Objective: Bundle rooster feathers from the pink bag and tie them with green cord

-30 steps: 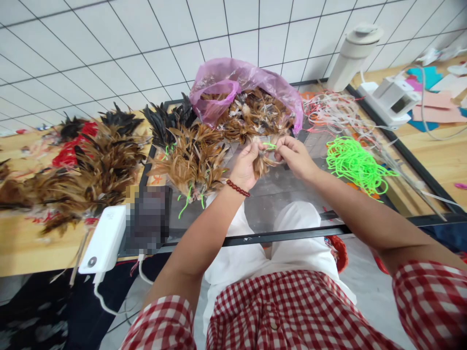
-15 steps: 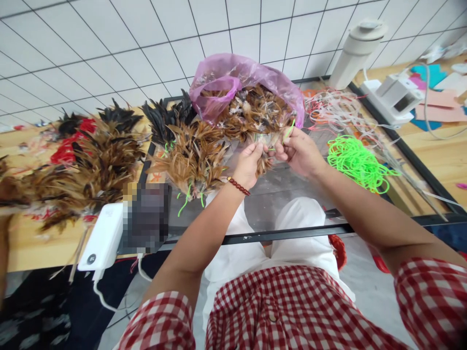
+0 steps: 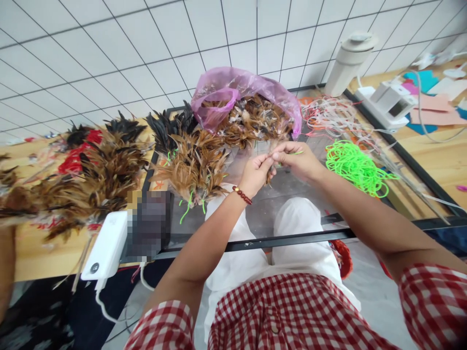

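My left hand, with a beaded bracelet on its wrist, pinches a small bunch of brown feathers that pokes out below the fingers. Against its fingertips, my right hand is closed on a bright green cord, whose short end sticks out past the thumb. Most of the bunch and the cord is covered by my fingers. Behind the hands, loose brown feathers spill from a pink plastic bag. Left of them lie brown feather bunches with green cord ends.
A tangle of green cord lies at the right, near pale strings. A white bottle and a power strip stand behind. To the left are a power bank, a blurred dark device and more feather bunches.
My hands have drawn together, fingertips now touching. The right hand has turned over the bunch, and less of the green cord shows. The whole view has shifted slightly.
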Tool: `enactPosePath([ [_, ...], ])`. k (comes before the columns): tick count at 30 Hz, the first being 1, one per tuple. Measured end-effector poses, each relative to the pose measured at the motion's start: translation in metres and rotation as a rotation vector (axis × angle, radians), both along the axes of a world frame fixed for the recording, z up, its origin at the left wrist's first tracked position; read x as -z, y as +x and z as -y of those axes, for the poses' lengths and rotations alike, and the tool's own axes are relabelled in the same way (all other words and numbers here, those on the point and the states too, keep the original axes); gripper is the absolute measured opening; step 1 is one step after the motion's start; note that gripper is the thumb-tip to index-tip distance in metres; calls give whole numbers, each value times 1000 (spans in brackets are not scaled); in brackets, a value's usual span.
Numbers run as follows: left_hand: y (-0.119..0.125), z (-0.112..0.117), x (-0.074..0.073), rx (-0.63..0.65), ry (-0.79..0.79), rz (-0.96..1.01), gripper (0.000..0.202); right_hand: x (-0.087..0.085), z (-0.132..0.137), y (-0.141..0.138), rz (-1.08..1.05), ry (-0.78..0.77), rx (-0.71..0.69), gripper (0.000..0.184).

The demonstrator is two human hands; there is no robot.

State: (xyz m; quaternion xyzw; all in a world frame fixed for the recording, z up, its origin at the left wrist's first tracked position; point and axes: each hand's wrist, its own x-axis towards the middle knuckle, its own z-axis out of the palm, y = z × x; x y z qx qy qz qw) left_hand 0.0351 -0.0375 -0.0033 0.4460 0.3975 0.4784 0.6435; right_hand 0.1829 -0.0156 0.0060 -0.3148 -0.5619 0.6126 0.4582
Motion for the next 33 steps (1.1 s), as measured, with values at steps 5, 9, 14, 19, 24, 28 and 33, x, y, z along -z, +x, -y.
enactPosePath([
  [5,0,3,-4,120,-140,62,30,0,3,-3,2,-17,41,46],
  [9,0,1,-5,11,-140,47,32,-2,-5,4,5,76,150,50],
  [14,-1,-4,5,-81,-11,-209,30,-9,-12,19,102,192,117,47],
  [19,-4,-7,11,-141,100,-294,29,-9,-17,33,493,498,82,29],
  [24,-11,-14,13,-235,213,-400,27,-6,-21,39,763,873,81,13],
  [28,-13,-12,11,-226,332,-547,26,-11,-16,36,761,975,115,15],
  [33,-10,-3,0,61,345,-607,25,-11,-15,31,650,985,60,19],
])
